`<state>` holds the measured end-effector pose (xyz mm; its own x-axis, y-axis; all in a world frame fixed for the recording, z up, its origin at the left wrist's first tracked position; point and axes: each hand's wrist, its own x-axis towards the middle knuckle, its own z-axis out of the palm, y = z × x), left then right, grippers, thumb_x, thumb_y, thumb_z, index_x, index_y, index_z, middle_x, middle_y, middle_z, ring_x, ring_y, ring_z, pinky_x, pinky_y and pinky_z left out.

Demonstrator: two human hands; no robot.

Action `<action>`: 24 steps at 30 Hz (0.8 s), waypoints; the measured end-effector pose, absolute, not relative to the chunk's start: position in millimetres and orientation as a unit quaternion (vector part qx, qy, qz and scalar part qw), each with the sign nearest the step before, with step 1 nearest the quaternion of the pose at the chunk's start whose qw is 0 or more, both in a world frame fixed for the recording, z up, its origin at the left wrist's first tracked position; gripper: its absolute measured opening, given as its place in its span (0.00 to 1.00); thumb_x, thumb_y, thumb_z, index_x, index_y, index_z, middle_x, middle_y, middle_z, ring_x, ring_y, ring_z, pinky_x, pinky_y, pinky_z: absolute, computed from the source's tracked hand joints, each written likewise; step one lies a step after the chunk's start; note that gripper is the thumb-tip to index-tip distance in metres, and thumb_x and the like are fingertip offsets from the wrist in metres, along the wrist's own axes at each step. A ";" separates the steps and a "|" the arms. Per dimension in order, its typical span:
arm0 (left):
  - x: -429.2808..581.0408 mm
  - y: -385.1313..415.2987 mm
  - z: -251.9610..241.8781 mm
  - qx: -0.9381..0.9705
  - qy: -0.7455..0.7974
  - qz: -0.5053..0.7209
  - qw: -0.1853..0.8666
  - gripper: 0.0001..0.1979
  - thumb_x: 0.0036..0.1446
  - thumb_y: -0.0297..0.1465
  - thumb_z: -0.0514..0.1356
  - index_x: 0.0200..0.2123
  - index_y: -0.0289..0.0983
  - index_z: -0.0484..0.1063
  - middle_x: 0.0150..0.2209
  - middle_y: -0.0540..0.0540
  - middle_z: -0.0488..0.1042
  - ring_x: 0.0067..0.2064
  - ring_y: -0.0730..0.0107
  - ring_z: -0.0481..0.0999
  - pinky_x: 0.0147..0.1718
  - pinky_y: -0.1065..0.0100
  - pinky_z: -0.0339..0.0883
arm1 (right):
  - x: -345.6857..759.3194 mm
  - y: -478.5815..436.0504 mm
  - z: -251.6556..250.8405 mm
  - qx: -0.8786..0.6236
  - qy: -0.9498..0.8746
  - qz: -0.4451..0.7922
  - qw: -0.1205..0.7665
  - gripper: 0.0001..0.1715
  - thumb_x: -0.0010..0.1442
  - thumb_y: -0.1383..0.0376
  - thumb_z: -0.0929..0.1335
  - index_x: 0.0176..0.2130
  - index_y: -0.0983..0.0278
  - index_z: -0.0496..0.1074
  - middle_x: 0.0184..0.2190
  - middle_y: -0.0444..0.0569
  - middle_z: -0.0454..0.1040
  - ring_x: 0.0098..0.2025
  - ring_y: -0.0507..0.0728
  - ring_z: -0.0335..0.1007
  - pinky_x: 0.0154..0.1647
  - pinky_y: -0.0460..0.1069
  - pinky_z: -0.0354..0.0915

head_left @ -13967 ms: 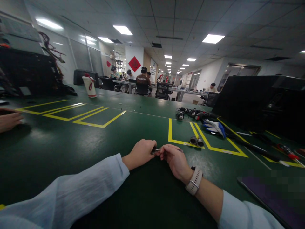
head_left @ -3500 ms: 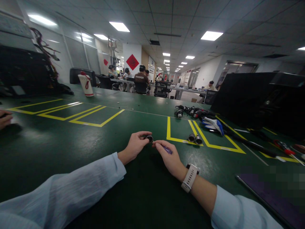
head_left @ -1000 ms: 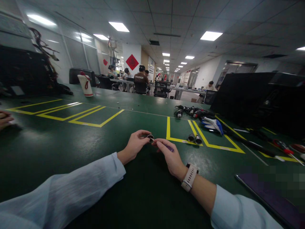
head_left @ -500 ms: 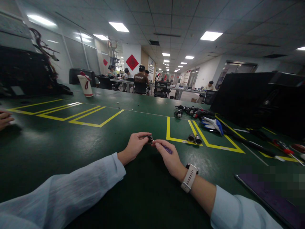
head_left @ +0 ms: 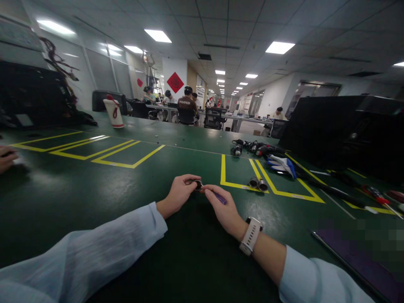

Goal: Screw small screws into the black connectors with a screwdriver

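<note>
Between its thumb and fingers, my left hand (head_left: 179,194) grips a small round metal part (head_left: 198,184) with a dark, hollow-looking middle. My right hand (head_left: 223,207) pinches a thin tool with a purple handle, probably a small screwdriver (head_left: 221,198). Its tip meets the near right side of the round part, though the exact contact point is too small to make out. Both hands are held close together above the green table (head_left: 132,189). Two similar round metal parts (head_left: 258,184) lie side by side to the right, on a yellow tape line.
Yellow tape outlines mark the table. At right lie dark metal fittings (head_left: 237,150), a blue-and-white glove (head_left: 280,166), a red-handled screwdriver (head_left: 375,194) and a purple flat object (head_left: 353,261). A white cup (head_left: 114,112) stands at back left. Another person's hand (head_left: 6,158) shows at the left edge.
The purple-handled tool has shifted and turned slightly in my right hand against the round part. My left hand has stayed nearly still.
</note>
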<state>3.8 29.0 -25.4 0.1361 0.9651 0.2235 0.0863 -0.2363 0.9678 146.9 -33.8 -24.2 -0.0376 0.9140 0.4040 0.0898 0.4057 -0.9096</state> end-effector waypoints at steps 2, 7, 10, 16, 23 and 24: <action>3.6 31.3 -27.0 0.602 0.435 0.497 0.450 0.12 0.44 0.22 0.58 0.34 0.32 0.75 0.32 0.44 0.78 0.34 0.66 0.77 0.37 0.65 0.71 | 147.6 -32.8 -25.2 -0.405 -0.594 0.385 0.579 0.10 0.55 0.62 0.65 0.35 0.62 0.75 0.33 0.48 0.76 0.38 0.56 0.70 0.43 0.52 0.63; 2.0 38.0 -28.7 0.556 0.462 0.511 0.464 0.16 0.42 0.20 0.59 0.39 0.31 0.73 0.37 0.43 0.76 0.37 0.66 0.76 0.40 0.64 0.71 | 150.7 -26.3 -29.2 -0.407 -0.471 0.484 0.615 0.11 0.53 0.61 0.66 0.28 0.64 0.75 0.25 0.46 0.75 0.29 0.54 0.69 0.32 0.49 0.62; -0.2 41.7 -27.8 0.571 0.464 0.490 0.466 0.18 0.43 0.20 0.59 0.41 0.31 0.72 0.38 0.42 0.76 0.39 0.65 0.76 0.40 0.64 0.71 | 151.8 -23.5 -29.7 -0.412 -0.421 0.517 0.621 0.10 0.51 0.62 0.66 0.27 0.65 0.75 0.23 0.46 0.74 0.27 0.52 0.67 0.30 0.48 0.61; -11.4 48.2 -24.4 0.739 0.467 0.387 0.293 0.17 0.47 0.27 0.60 0.43 0.35 0.71 0.43 0.42 0.74 0.43 0.58 0.74 0.37 0.61 0.71 | 152.1 -24.3 -26.4 -0.414 -0.401 0.531 0.621 0.10 0.50 0.61 0.67 0.27 0.66 0.74 0.23 0.47 0.74 0.27 0.53 0.67 0.29 0.47 0.60; -22.8 53.6 -22.6 0.838 0.445 0.314 0.044 0.18 0.51 0.35 0.58 0.46 0.36 0.70 0.45 0.41 0.72 0.47 0.56 0.69 0.47 0.57 0.62 | 153.4 -22.5 -26.7 -0.405 -0.366 0.543 0.638 0.10 0.50 0.61 0.67 0.27 0.66 0.74 0.22 0.47 0.73 0.25 0.52 0.66 0.28 0.47 0.60; -23.4 55.2 -22.9 0.846 0.429 0.316 0.028 0.21 0.50 0.35 0.59 0.48 0.36 0.68 0.48 0.39 0.70 0.50 0.55 0.67 0.50 0.56 0.59 | 153.4 -22.2 -26.6 -0.406 -0.361 0.544 0.640 0.10 0.50 0.61 0.67 0.27 0.66 0.74 0.22 0.46 0.73 0.25 0.52 0.66 0.28 0.47 0.60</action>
